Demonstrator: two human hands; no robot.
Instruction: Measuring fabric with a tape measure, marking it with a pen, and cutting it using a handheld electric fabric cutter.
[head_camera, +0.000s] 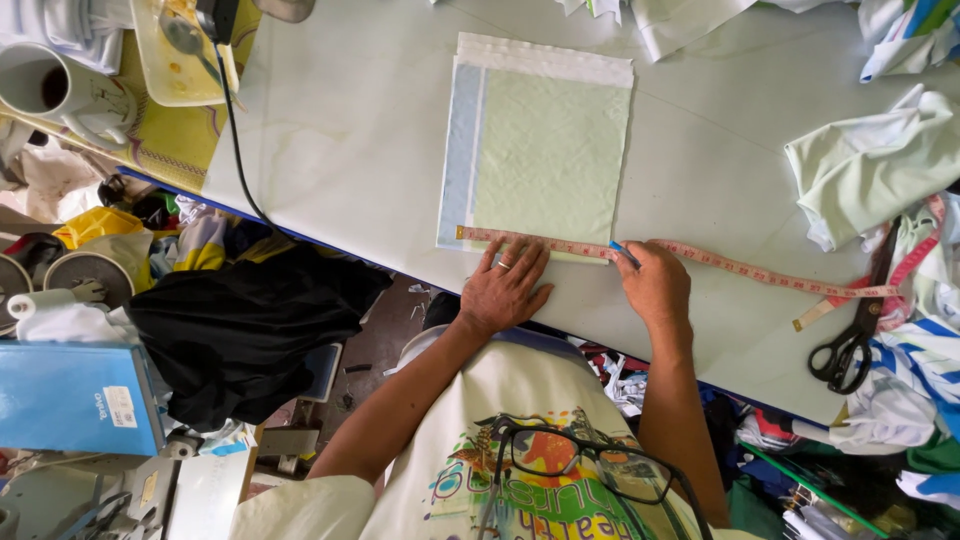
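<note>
A folded pale green and light blue cloth (545, 150) lies flat on the white table (350, 130). A pink measuring tape (740, 265) stretches along the cloth's near edge and off to the right. My left hand (505, 290) presses flat on the tape and the cloth's near edge, fingers spread, a ring on one finger. My right hand (655, 285) holds a small blue marker or chalk (624, 253) with its tip at the cloth's near right corner, next to the tape.
Black scissors (855, 335) lie at the right by the tape's end. Crumpled pale green fabric (870, 165) and striped cloths pile at the right edge. A white mug (55, 90), a tray and a black cable (235, 140) sit at the far left. Glasses (575, 460) hang on my shirt.
</note>
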